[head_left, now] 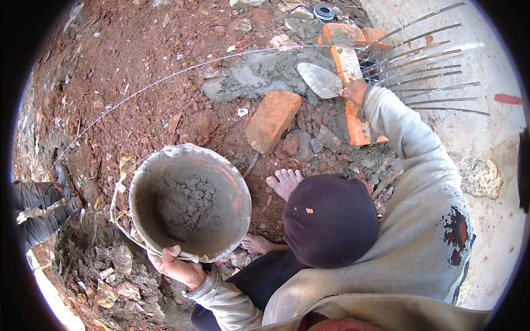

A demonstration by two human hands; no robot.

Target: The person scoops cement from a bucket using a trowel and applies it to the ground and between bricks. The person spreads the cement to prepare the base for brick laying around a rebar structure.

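My left hand grips the near rim of a dented bucket holding grey mortar. My right hand is wrapped around the handle of a trowel, whose blade is over wet mortar beside a short row of orange bricks. A mortar-smeared brick lies in that row, just beyond my hand. A loose brick lies on the soil between the bucket and the row.
Steel rods stick out over a pale concrete surface at the right. A string crosses the rubble-strewn soil to the bricks, near a small spool. Another person's legs show at the far left.
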